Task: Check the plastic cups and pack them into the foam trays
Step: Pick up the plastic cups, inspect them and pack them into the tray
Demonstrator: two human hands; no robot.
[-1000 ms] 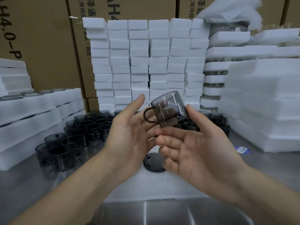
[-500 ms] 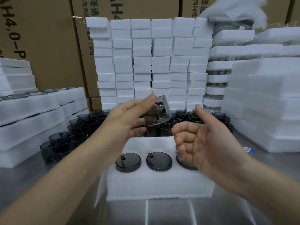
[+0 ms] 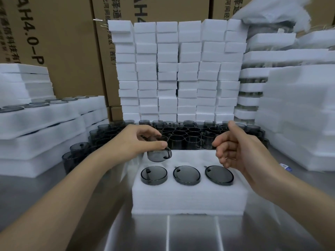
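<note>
Back row of the foam tray, centre frame, partly hidden behind both hands; slots there hard to make out. Top of the smoky grey cup covered by the left hand, fingers curled round its rim from above. Translucent, dark-tinted, small loop handle pointing right. Poised at the tray's rear-left corner; contact with the foam unclear. Right hand right of centre, loosely curled, thumb up, holding nothing. Three seated cups in the front row, only round dark faces showing. Loose cups crowded behind on the bench.
</note>
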